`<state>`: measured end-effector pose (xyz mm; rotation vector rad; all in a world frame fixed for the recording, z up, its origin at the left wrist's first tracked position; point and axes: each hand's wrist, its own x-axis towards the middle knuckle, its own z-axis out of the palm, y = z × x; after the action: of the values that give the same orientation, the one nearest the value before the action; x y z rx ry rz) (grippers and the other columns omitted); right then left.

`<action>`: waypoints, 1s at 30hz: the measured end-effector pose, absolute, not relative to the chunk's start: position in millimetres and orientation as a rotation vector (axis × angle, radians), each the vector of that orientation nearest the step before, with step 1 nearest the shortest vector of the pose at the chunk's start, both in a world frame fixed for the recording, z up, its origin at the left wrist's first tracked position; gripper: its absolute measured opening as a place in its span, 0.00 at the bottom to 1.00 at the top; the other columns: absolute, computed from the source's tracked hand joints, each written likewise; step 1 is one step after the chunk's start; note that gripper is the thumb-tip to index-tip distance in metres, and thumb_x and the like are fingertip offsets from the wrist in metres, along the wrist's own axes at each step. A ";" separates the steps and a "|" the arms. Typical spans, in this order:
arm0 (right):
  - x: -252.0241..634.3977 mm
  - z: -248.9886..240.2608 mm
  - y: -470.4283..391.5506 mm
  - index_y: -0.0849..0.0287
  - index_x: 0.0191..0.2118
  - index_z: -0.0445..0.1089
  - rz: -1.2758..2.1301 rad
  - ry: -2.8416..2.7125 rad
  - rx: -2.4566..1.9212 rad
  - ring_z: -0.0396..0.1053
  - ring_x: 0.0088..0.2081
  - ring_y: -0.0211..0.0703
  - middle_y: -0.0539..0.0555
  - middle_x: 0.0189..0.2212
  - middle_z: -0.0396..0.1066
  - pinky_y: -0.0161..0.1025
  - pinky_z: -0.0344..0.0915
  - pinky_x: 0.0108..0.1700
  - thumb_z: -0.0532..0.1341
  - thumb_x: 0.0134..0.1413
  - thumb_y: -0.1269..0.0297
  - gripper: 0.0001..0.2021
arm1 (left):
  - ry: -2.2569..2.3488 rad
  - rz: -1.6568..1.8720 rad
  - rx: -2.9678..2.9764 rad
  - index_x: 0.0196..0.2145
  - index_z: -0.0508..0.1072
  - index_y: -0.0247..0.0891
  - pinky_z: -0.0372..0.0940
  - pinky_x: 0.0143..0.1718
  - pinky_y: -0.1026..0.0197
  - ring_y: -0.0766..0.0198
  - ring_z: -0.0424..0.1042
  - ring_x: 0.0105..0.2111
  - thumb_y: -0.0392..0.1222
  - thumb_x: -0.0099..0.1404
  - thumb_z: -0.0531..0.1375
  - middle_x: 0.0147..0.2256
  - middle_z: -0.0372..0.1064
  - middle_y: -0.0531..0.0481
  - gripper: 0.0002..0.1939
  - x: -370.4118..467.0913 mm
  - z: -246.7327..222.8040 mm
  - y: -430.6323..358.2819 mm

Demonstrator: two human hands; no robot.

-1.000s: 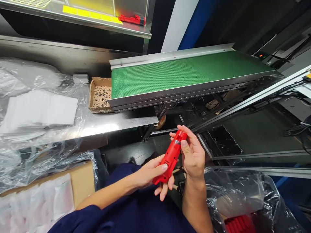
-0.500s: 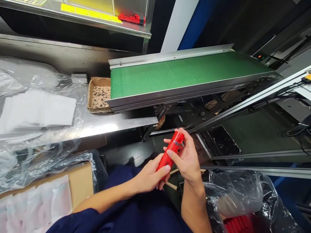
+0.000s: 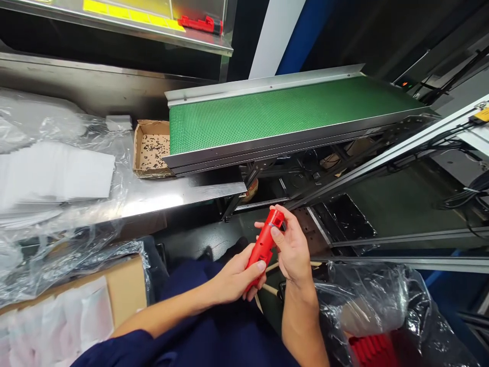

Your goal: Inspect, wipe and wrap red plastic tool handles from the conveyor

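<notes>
A red cylindrical part (image 3: 263, 246) is held slanted in front of my body, its upper end pointing away from me. My left hand (image 3: 237, 275) wraps round its lower end, with the thumb lying on top. Around the upper end are the fingers of my right hand (image 3: 293, 245), its thumb pressed near a small opening in the side. Small holes and slots show along the part's surface. My fingers hide its underside and some of the lower end.
A green conveyor belt (image 3: 267, 114) runs beyond my hands. Left of it are a cardboard tray (image 3: 138, 153) with small black pieces and white sheets (image 3: 82, 171) on a metal bench (image 3: 183, 189). Plastic-lined containers flank me; another red part (image 3: 202, 24) lies on the shelf.
The red part has turned about its length, so holes and slots now face up. My right thumb has shifted towards the upper end. The whole view has moved slightly.
</notes>
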<state>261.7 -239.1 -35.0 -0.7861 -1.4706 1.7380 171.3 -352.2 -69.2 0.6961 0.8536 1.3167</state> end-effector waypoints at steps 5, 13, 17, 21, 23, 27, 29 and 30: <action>266.5 -32.2 -240.4 0.52 0.57 0.66 1.742 -1.428 -0.800 0.77 0.43 0.50 0.61 0.60 0.64 0.38 0.77 0.29 0.61 0.61 0.53 0.21 | 0.788 1.299 0.661 0.48 0.60 0.37 0.52 0.12 0.72 0.71 0.60 0.14 0.63 0.66 0.58 0.23 0.65 0.57 0.27 169.5 -65.6 -351.5; 278.0 -33.6 -234.7 0.53 0.56 0.68 1.685 -1.433 -0.849 0.77 0.43 0.51 0.60 0.58 0.68 0.43 0.78 0.36 0.65 0.57 0.54 0.22 | 0.455 1.288 0.531 0.50 0.58 0.37 0.54 0.11 0.73 0.69 0.63 0.12 0.57 0.68 0.58 0.23 0.70 0.52 0.24 167.0 -64.3 -348.6; 281.8 -35.1 -232.4 0.53 0.55 0.69 1.665 -1.405 -0.855 0.77 0.44 0.52 0.60 0.55 0.70 0.46 0.78 0.39 0.66 0.56 0.55 0.22 | 0.459 1.287 0.529 0.49 0.59 0.36 0.54 0.11 0.73 0.69 0.63 0.11 0.58 0.68 0.58 0.23 0.71 0.50 0.24 165.0 -63.6 -345.0; 284.0 -36.0 -230.3 0.52 0.56 0.68 1.652 -1.334 -0.780 0.76 0.45 0.52 0.60 0.57 0.69 0.48 0.77 0.43 0.66 0.56 0.58 0.22 | 0.565 1.242 0.569 0.48 0.61 0.35 0.58 0.13 0.74 0.69 0.66 0.14 0.61 0.65 0.61 0.25 0.73 0.48 0.27 158.3 -63.4 -339.6; 284.9 -36.3 -229.0 0.51 0.56 0.68 1.625 -1.311 -0.731 0.76 0.46 0.52 0.60 0.57 0.69 0.49 0.77 0.43 0.66 0.57 0.59 0.21 | 0.627 1.235 0.582 0.48 0.64 0.33 0.59 0.13 0.74 0.69 0.67 0.15 0.62 0.64 0.61 0.26 0.73 0.47 0.29 153.0 -63.1 -337.0; 286.0 -36.5 -225.9 0.48 0.57 0.68 1.585 -1.304 -0.623 0.77 0.45 0.52 0.58 0.56 0.70 0.49 0.77 0.42 0.64 0.59 0.62 0.20 | 0.689 1.262 0.598 0.46 0.67 0.33 0.60 0.13 0.73 0.68 0.70 0.17 0.63 0.63 0.61 0.29 0.73 0.45 0.28 142.7 -61.5 -332.7; 286.1 -36.4 -224.3 0.47 0.58 0.67 1.567 -1.320 -0.581 0.77 0.45 0.53 0.58 0.56 0.70 0.49 0.77 0.41 0.64 0.60 0.63 0.20 | 0.700 1.278 0.600 0.45 0.67 0.33 0.61 0.13 0.73 0.67 0.71 0.17 0.61 0.64 0.61 0.30 0.74 0.45 0.27 139.0 -60.3 -331.0; 286.2 -36.4 -223.5 0.47 0.58 0.67 1.555 -1.330 -0.565 0.77 0.46 0.54 0.59 0.55 0.70 0.49 0.77 0.41 0.63 0.60 0.63 0.20 | 0.701 1.288 0.599 0.45 0.67 0.33 0.61 0.14 0.73 0.66 0.71 0.18 0.61 0.64 0.61 0.30 0.74 0.44 0.26 137.6 -59.8 -330.3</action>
<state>286.2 -223.5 -36.4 -0.5654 -1.3296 1.5554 137.6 -330.3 -59.8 0.5986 0.7007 1.2880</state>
